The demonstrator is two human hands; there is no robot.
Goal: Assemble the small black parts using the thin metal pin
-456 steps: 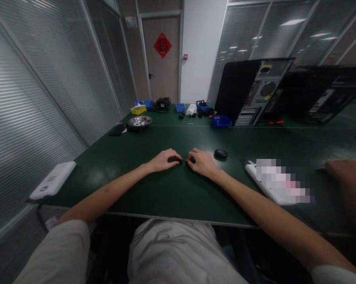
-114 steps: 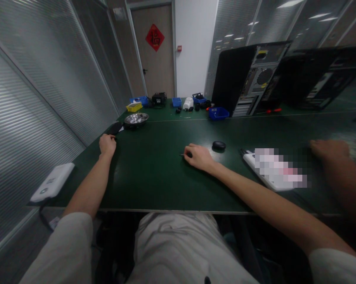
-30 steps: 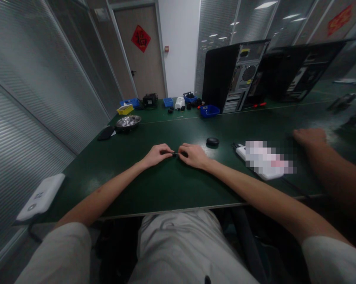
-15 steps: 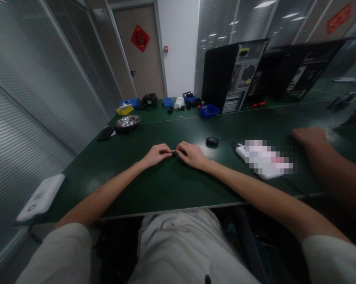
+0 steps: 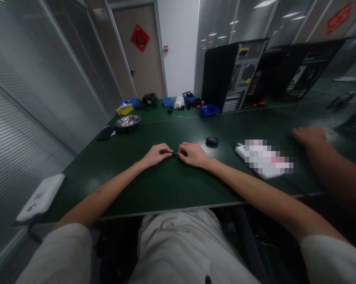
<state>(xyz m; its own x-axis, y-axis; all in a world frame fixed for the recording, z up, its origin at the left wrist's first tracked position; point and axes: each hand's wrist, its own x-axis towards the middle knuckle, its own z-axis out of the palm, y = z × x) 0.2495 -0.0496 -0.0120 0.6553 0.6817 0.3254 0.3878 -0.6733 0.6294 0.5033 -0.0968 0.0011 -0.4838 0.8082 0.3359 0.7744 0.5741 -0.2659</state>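
Observation:
My left hand [image 5: 156,154] and my right hand [image 5: 193,154] rest together on the green table [image 5: 172,185], fingertips nearly touching. Between them sits a small dark part [image 5: 174,154], pinched from both sides; its exact shape is too small to make out. Both hands have their fingers curled in a pinch. A black oval object [image 5: 212,140] lies just beyond my right hand.
Another person's arm [image 5: 328,161] lies on the table at the right, beside a white flat device [image 5: 265,161]. A metal bowl [image 5: 127,122], blue bins [image 5: 209,110], a yellow bin [image 5: 123,110] and open computer cases [image 5: 233,75] stand further back. A white box [image 5: 38,197] sits at the left edge.
Nearly nothing differs over the last second: both hands stay pinched together on the small dark part. Earlier, my left hand had reached far left toward the metal bowl, then came back.

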